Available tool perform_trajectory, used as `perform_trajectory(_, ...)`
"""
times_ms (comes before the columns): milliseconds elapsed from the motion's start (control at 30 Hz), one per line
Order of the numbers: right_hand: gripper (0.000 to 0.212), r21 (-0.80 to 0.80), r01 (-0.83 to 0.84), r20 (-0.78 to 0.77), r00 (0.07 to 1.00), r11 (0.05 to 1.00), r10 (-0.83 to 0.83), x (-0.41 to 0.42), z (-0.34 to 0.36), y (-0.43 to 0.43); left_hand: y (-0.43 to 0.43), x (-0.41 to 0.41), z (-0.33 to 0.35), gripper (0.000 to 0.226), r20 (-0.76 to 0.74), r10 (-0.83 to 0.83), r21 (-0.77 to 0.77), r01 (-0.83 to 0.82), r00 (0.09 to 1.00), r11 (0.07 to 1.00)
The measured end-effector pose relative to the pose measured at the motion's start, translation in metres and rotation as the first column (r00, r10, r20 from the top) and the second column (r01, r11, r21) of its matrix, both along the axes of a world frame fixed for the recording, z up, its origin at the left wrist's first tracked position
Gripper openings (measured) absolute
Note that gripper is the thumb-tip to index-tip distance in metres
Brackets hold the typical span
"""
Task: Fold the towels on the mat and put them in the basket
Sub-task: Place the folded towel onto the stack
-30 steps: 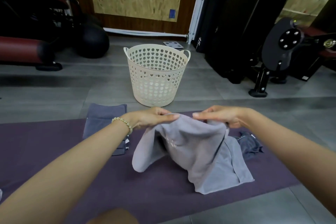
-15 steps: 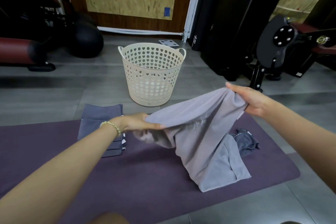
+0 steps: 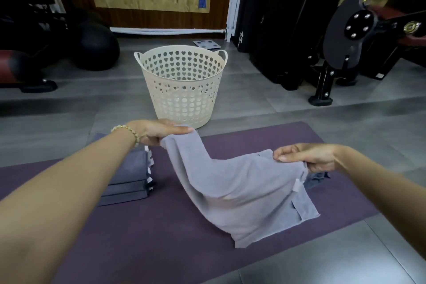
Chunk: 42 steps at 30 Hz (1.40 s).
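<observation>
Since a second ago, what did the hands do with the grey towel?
The hands were close together, then pulled apart along the light grey towel. The right hand swung up to the right, then came down; the left hand barely shifted. Both kept pinching the towel, so it now hangs stretched between them. The basket, folded stack, crumpled dark towel and mat stayed put.

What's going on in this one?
A person is folding towels on a purple mat. The left hand and right hand each pinch an end of a light grey towel, whose lower part rests on the mat. A stack of folded dark towels lies beside it; the cream basket stands beyond.
</observation>
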State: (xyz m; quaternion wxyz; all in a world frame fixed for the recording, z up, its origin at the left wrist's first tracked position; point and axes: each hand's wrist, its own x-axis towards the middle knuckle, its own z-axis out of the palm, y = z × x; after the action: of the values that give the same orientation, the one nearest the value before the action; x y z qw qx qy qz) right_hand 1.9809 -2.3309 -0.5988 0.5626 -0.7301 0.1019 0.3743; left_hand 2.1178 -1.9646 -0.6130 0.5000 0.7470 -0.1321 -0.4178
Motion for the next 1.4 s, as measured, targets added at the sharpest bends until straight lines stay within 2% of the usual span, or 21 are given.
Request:
perform_trajectory(33,0.037,-0.013,0.022,-0.021,1.0,1.0,-0.023,0.0,-0.011,-0.005,-0.009,0.006,-0.003,0.084,0.024,0.019,0.032,-0.02,1.0,0.999)
perform_trajectory(133,0.05,-0.159,0.041,-0.088,0.995,0.986,-0.056,-0.001,-0.045,-0.024,-0.048,0.026,-0.025,0.068,0.091,0.119,0.065,-0.125,0.989,0.99)
perform_trajectory(200,0.039,-0.262,0.066,-0.136,0.985,0.963,-0.105,-0.005,-0.073,-0.045,-0.08,0.039,-0.046,0.038,0.138,0.164,0.041,-0.171,0.977,0.984)
perform_trajectory(267,0.032,-0.32,0.109,-0.162,0.972,0.941,-0.168,-0.01,-0.104,-0.07,-0.113,0.052,-0.068,0.023,0.196,0.182,0.022,-0.19,0.964,0.982)
perform_trajectory(367,0.037,-0.354,0.225,-0.16,0.942,0.908,-0.296,-0.017,-0.154,-0.11,-0.164,0.079,-0.108,0.024,0.268,0.136,0.044,-0.153,0.954,0.987)
perform_trajectory(433,0.034,-0.253,0.392,-0.117,0.895,0.884,-0.43,-0.019,-0.186,-0.134,-0.2,0.1,-0.137,0.027,0.296,0.102,0.051,-0.123,0.95,0.991)
perform_trajectory(533,0.058,-0.111,0.553,-0.029,0.829,0.826,-0.559,-0.021,-0.231,-0.173,-0.257,0.13,-0.176,0.028,0.317,0.066,0.031,-0.08,0.946,0.996)
perform_trajectory(667,0.054,0.027,0.705,-0.026,0.709,0.709,-0.705,-0.03,-0.269,-0.22,-0.329,0.162,-0.213,0.029,0.316,0.0,0.004,-0.001,0.949,1.0)
perform_trajectory(733,0.044,0.047,0.768,-0.025,0.64,0.639,-0.768,-0.036,-0.286,-0.236,-0.361,0.174,-0.231,0.029,0.308,-0.037,0.008,0.036,0.951,0.999)
perform_trajectory(833,0.024,-0.011,0.878,0.048,0.479,0.479,-0.877,-0.041,-0.316,-0.252,-0.404,0.192,-0.267,0.03,0.338,-0.082,0.035,0.075,0.937,0.997)
perform_trajectory(933,0.014,-0.176,0.905,0.206,0.419,0.388,-0.884,-0.037,-0.35,-0.249,-0.425,0.202,-0.317,0.046,0.323,-0.121,0.161,0.071,0.939,0.984)
perform_trajectory(1000,0.02,-0.264,0.904,0.264,0.403,0.336,-0.876,-0.036,-0.374,-0.245,-0.422,0.2,-0.352,0.052,0.243,-0.139,0.295,0.063,0.96,0.953)
perform_trajectory(1133,0.035,-0.346,0.892,0.319,0.402,0.29,-0.858,-0.038,-0.405,-0.24,-0.412,0.19,-0.399,0.035,0.233,-0.069,0.275,0.002,0.97,0.962)
perform_trajectory(1267,0.031,-0.3,0.922,0.359,0.348,0.246,-0.866,-0.037,-0.406,-0.235,-0.425,0.194,-0.404,0.018,0.266,-0.069,0.244,0.002,0.962,0.97)
perform_trajectory(1400,0.02,-0.254,0.936,0.35,0.323,0.242,-0.879,-0.035,-0.406,-0.235,-0.444,0.189,-0.403,0.026,0.232,-0.131,0.257,0.069,0.964,0.964)
